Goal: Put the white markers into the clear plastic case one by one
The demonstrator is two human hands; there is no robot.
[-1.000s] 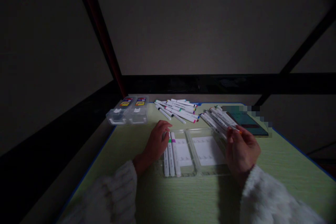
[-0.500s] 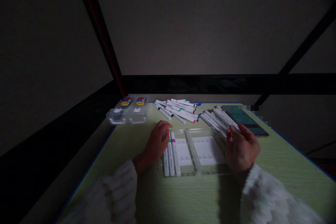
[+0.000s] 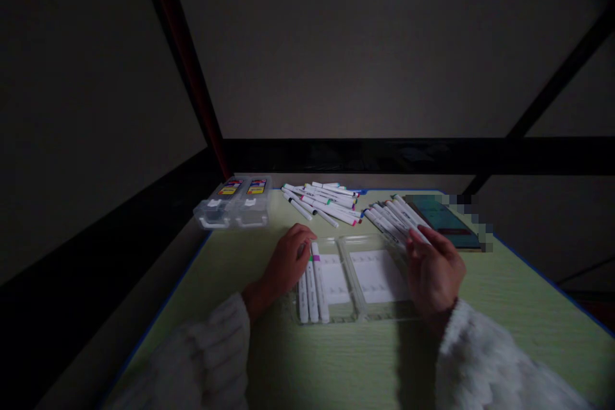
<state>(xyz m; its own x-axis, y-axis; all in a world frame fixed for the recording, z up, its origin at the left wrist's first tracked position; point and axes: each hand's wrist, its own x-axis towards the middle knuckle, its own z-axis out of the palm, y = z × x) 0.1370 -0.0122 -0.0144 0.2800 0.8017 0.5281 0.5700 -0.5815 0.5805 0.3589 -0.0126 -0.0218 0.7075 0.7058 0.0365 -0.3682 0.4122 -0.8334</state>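
At the left half of the clear open case (image 3: 354, 288), your left hand (image 3: 291, 256) rests with its fingers curled over the far ends of the seated markers (image 3: 313, 301); you cover those ends, so whether the fingers grip anything cannot be told. Over the right edge of the case, your right hand (image 3: 435, 274) has its thumb and fingers together on the near end of a white marker (image 3: 417, 229), which slants away from you toward the far side.

Within the case, you can count three markers side by side along the left part of its left half; a green band shows on one and a purple band on another. Right of them, white paper (image 3: 380, 277) lies under the clear plastic, and the case's right half shows this paper with no marker set on it.

Just beyond the case's right half, next to your right hand, lies a loose bundle of markers (image 3: 384, 221). Farther beyond the case's middle, you have a larger pile of markers (image 3: 331, 200), lying crosswise. Judged by this layout, you seem near the start: three are in, and most lie outside.

Beyond the case to the left stand two clear closed boxes (image 3: 252, 213); beyond it to the right, a flat tablet-like thing (image 3: 444, 218) rests on the worktop (image 3: 327, 365).
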